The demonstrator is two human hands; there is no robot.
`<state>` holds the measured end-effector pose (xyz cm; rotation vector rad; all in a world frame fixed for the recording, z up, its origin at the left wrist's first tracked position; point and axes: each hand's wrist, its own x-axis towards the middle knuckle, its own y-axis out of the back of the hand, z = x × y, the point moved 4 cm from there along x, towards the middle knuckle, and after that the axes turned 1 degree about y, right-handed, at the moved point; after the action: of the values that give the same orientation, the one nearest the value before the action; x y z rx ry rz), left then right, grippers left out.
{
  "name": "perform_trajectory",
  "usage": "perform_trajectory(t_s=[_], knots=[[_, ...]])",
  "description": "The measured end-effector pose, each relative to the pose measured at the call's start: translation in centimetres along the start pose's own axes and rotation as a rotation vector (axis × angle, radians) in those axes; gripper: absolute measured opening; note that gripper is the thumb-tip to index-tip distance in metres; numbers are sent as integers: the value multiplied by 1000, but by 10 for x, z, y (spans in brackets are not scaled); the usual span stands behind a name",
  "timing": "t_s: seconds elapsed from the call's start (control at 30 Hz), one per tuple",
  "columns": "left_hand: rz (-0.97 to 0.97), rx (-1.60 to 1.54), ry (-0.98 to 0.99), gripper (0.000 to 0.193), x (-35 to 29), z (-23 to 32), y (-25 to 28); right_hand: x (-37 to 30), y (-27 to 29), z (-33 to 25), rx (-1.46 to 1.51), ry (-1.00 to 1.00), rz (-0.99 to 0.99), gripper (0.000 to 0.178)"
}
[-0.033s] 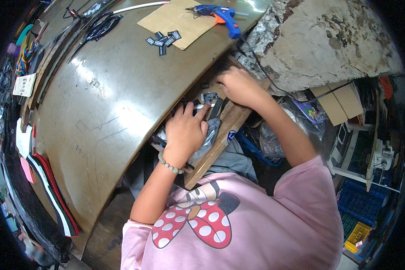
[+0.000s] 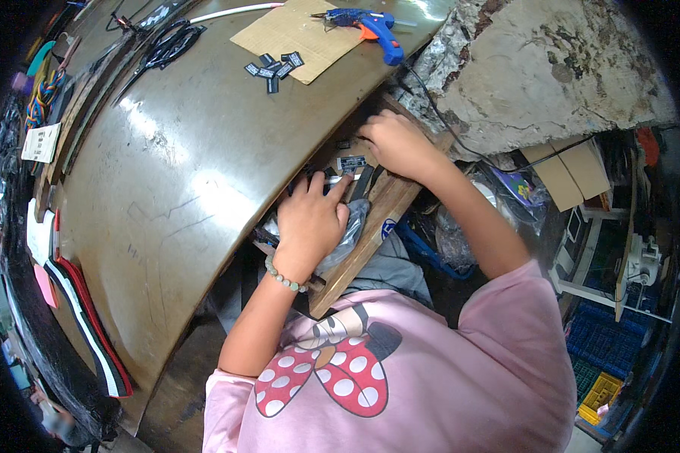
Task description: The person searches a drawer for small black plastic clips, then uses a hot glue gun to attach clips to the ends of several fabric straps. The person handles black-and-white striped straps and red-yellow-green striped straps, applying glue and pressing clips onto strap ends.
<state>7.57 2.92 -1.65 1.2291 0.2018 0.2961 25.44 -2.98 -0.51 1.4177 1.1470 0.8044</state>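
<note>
A wooden drawer (image 2: pixel 355 260) is pulled out from under the table, just in front of my body. My left hand (image 2: pixel 310 215) lies in it with its fingers spread, the index fingertip by a small black label (image 2: pixel 350 162) with white print. Under that hand is a crumpled clear plastic bag (image 2: pixel 349 240); a black strip (image 2: pixel 363 181) lies beside the label. My right hand (image 2: pixel 400 143) reaches into the far end of the drawer, its fingers curled downward. What its fingertips hold, if anything, is hidden.
On the table (image 2: pixel 166 219) lie a cardboard sheet (image 2: pixel 302 45), several black labels (image 2: pixel 272 69), a blue glue gun (image 2: pixel 378 32) with a cord, black scissors (image 2: pixel 162 53) and striped straps (image 2: pixel 98 332). A rough concrete block (image 2: pixel 544 75) stands at the right, with a cardboard box (image 2: pixel 570 174) below.
My right hand has shifted slightly to the left within the drawer's far end. My left hand stays in place.
</note>
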Motion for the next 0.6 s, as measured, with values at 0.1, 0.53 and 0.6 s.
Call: perform_trajectory(t_s=[0.1,0.53,0.6], knots=[[5,-9,7,43,-1,0,1,13,-1,1,99,84,128,22],[8,-38,8,45,-1,-2,-3,-7,-3,24,-23,-111,-228,13],[10,-28,8,44,0,-2,-2,-7,-6,18,-82,-106,-239,14]])
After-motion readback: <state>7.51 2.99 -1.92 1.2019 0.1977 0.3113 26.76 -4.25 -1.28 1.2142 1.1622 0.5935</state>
